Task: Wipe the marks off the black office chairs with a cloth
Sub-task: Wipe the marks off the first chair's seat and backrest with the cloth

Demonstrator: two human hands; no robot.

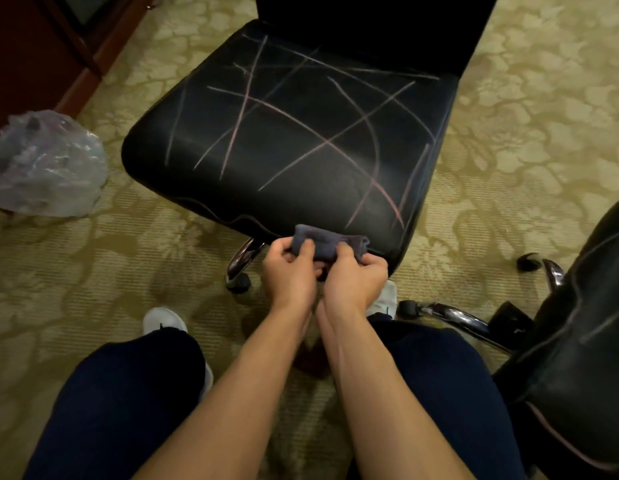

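A black office chair [290, 133] stands in front of me, its seat crossed by several pale pink chalk-like lines [321, 140]. Just below the seat's front edge I hold a small folded dark blue cloth [327, 242] with both hands. My left hand [289, 271] grips its left end and my right hand [353, 278] grips its right end. The cloth overlaps the seat's front edge; whether it touches the seat I cannot tell. A second black chair [578, 341] stands at the right edge, with faint lines on it.
A crumpled translucent plastic bag [44, 164] lies on the patterned carpet to the left. Dark wooden furniture [41, 46] fills the top left corner. Chrome chair legs with castors [238, 268] stick out under the seat and at the right. My knees and white shoes are below.
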